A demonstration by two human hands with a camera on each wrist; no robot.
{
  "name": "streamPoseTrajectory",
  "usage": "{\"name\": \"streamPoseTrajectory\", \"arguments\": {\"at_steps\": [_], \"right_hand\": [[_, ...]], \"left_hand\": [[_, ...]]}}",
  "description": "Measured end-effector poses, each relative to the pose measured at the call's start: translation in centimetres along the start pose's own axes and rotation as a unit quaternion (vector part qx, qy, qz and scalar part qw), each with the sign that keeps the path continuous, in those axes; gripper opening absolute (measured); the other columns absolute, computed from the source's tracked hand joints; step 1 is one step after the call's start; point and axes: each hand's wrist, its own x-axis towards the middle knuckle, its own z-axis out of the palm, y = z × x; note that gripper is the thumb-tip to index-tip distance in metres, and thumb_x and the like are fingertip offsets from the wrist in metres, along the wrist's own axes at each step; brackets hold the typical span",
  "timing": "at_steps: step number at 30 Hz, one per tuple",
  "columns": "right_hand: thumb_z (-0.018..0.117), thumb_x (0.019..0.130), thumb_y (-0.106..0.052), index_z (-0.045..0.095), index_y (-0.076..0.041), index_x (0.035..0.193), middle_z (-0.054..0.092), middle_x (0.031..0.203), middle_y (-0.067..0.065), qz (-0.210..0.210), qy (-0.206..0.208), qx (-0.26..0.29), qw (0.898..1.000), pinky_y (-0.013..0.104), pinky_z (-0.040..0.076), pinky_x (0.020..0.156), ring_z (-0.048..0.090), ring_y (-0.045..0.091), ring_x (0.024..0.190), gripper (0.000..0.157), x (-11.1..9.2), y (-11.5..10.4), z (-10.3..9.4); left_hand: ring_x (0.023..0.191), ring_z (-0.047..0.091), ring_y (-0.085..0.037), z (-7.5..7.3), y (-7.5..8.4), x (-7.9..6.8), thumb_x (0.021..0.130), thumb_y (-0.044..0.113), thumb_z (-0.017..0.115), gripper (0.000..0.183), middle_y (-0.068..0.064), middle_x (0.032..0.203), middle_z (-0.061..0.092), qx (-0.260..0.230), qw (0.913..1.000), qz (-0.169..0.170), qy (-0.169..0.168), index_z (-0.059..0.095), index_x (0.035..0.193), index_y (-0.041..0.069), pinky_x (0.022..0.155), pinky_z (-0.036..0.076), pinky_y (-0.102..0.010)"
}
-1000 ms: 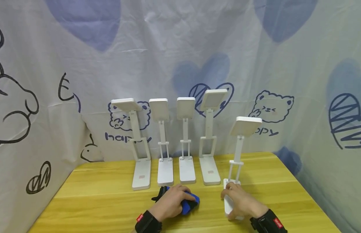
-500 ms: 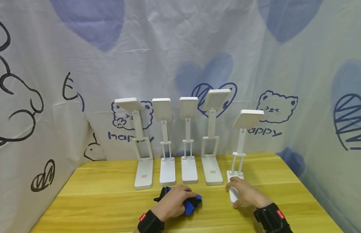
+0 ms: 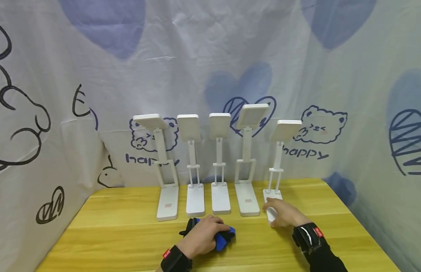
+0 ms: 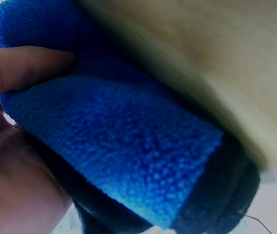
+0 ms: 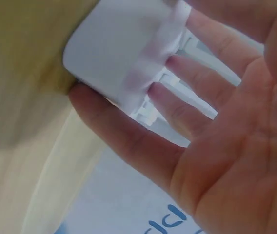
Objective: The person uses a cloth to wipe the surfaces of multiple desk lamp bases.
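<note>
Five-jointed limbs aside, my left hand rests on the yellow wooden table and grips a fleecy blue and black cloth. In the left wrist view the cloth bunches between thumb and palm. On the right, my right hand holds the low base of a white folding desk lamp, fingers along its sides and near end. The right wrist view shows fingertips against the edge of the lamp base. This lamp stands upright, its head tilted, just right of a row of similar lamps.
Several white desk lamps stand in a row at the back of the table, including a leftmost one and a taller one nearest my right hand. A patterned white curtain hangs close behind and along both sides.
My right hand has slid the rightmost lamp away from me across the table, toward the row, and lately slightly left. The left hand keeps its hold on the cloth.
</note>
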Motion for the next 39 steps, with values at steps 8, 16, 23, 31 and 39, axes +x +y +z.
{"name": "streamPoseTrajectory", "arguments": {"at_steps": [8, 16, 23, 31, 39], "right_hand": [[0.082, 0.065, -0.001, 0.07, -0.012, 0.105, 0.051, 0.14, 0.027, 0.008, -0.016, 0.001, 1.0, 0.063, 0.035, 0.106, 0.048, 0.05, 0.126, 0.043, 1.9, 0.7, -0.3], [0.08, 0.066, 0.0, 0.071, -0.011, 0.107, 0.045, 0.144, 0.03, 0.015, -0.026, -0.005, 1.0, 0.066, 0.033, 0.106, 0.045, 0.055, 0.127, 0.044, 3.1, 0.8, -0.3], [0.078, 0.068, 0.001, 0.072, -0.011, 0.107, 0.048, 0.143, 0.029, 0.009, -0.019, -0.006, 1.0, 0.063, 0.037, 0.104, 0.049, 0.052, 0.124, 0.041, 3.7, 1.1, -0.1], [0.076, 0.069, 0.004, 0.072, -0.011, 0.105, 0.042, 0.147, 0.029, 0.012, -0.027, 0.005, 1.0, 0.066, 0.029, 0.108, 0.04, 0.055, 0.131, 0.04, 4.0, 1.5, -0.4], [0.077, 0.072, 0.004, 0.073, -0.012, 0.103, 0.044, 0.146, 0.027, 0.004, -0.019, -0.001, 1.0, 0.064, 0.03, 0.109, 0.04, 0.054, 0.132, 0.035, 4.4, 1.7, -0.1]], "left_hand": [[0.11, 0.06, -0.018, 0.0, 0.2, -0.1, 0.085, -0.007, 0.06, 0.053, 0.0, 0.12, 0.065, 0.003, 1.0, -0.001, 0.003, 0.069, 0.124, 0.027, 0.096, 0.05, -0.034], [0.106, 0.06, -0.018, 0.1, 0.3, -0.1, 0.084, -0.006, 0.061, 0.051, 0.0, 0.118, 0.066, 0.006, 0.9999, 0.005, 0.011, 0.07, 0.122, 0.027, 0.092, 0.051, -0.033], [0.108, 0.06, -0.018, 0.0, 0.4, -0.1, 0.083, -0.006, 0.063, 0.052, 0.001, 0.118, 0.066, 0.008, 0.9999, 0.001, 0.008, 0.07, 0.122, 0.028, 0.094, 0.05, -0.035], [0.107, 0.059, -0.018, -0.1, 0.3, 0.1, 0.084, -0.004, 0.064, 0.05, 0.002, 0.116, 0.066, 0.015, 0.9998, 0.005, 0.01, 0.071, 0.121, 0.027, 0.094, 0.05, -0.035], [0.109, 0.059, -0.018, -0.1, 0.4, 0.0, 0.086, -0.006, 0.061, 0.05, 0.002, 0.118, 0.066, 0.002, 1.0, -0.004, 0.003, 0.071, 0.121, 0.028, 0.095, 0.05, -0.033]]}}
